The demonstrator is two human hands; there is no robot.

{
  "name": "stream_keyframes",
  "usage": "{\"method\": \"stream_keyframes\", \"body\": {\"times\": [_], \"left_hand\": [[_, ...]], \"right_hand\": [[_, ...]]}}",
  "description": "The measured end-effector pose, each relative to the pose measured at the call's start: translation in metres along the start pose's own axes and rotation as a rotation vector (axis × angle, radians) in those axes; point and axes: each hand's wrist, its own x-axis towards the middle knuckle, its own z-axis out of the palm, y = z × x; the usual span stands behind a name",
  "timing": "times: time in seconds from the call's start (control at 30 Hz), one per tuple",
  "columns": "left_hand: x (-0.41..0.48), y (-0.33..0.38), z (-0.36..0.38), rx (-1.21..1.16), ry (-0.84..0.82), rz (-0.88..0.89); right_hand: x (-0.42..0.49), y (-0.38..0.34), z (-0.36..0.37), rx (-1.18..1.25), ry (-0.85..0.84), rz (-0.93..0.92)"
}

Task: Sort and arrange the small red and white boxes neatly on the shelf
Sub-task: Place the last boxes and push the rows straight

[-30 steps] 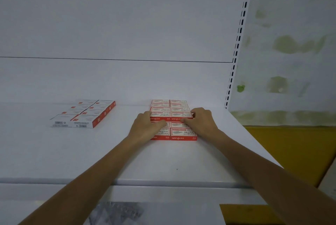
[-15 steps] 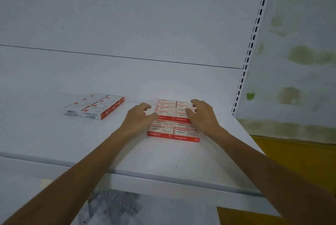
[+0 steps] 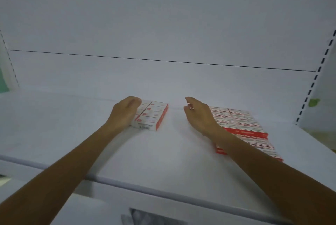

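Note:
A small block of several red and white boxes point(image 3: 152, 113) lies on the white shelf point(image 3: 163, 152), white tops up with a red side facing right. My left hand point(image 3: 125, 112) rests against its left side, fingers curled over the far corner. A larger two-layer block of red boxes point(image 3: 243, 126) lies at the right of the shelf. My right hand point(image 3: 198, 113) hovers between the two blocks with loosely bent fingers, holding nothing, and its forearm crosses over the larger block's near left corner.
The shelf's white back panel point(image 3: 163, 33) rises behind the boxes. A slotted upright point(image 3: 314, 79) stands at the right, another at the far left point(image 3: 11, 61). The shelf's rounded front edge point(image 3: 145, 190) runs across the near side, with a lower surface below.
Both hands have left the larger red block and moved left. My left hand now touches the smaller block, and the view has swung left, putting the larger block at the right.

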Motion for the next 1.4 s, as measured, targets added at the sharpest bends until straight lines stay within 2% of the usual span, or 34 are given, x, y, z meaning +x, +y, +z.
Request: {"method": "stream_keyframes", "body": {"times": [0.2, 0.33, 0.43, 0.57, 0.7, 0.93, 1.13, 1.3, 1.4], "left_hand": [[0.059, -0.046, -0.028, 0.017, -0.217, -0.083], [0.078, -0.057, -0.025, 0.148, -0.424, -0.04], [0.089, -0.057, -0.02, 0.063, -0.489, -0.03], [0.1, -0.064, -0.013, -0.188, -0.486, -0.111], [0.104, -0.064, -0.007, -0.247, -0.513, -0.163], [0.105, -0.059, 0.003, -0.125, -0.434, -0.094], [0.101, -0.053, -0.007, -0.096, -0.427, -0.037], [0.086, -0.053, -0.04, 0.044, -0.492, 0.103], [0.067, -0.065, -0.067, 0.18, -0.49, 0.278]], "right_hand": [[0.038, -0.022, 0.047, 0.025, -0.009, 0.182], [0.052, -0.031, 0.066, 0.003, -0.05, 0.26], [0.06, -0.039, 0.081, 0.015, -0.038, 0.305], [0.071, -0.04, 0.105, 0.14, 0.013, 0.383], [0.076, -0.036, 0.112, 0.115, 0.066, 0.394], [0.078, -0.039, 0.112, 0.07, 0.085, 0.377], [0.075, -0.04, 0.109, 0.122, 0.018, 0.361], [0.059, -0.049, 0.093, 0.105, 0.028, 0.338], [0.039, -0.052, 0.083, -0.038, 0.101, 0.174]]}}
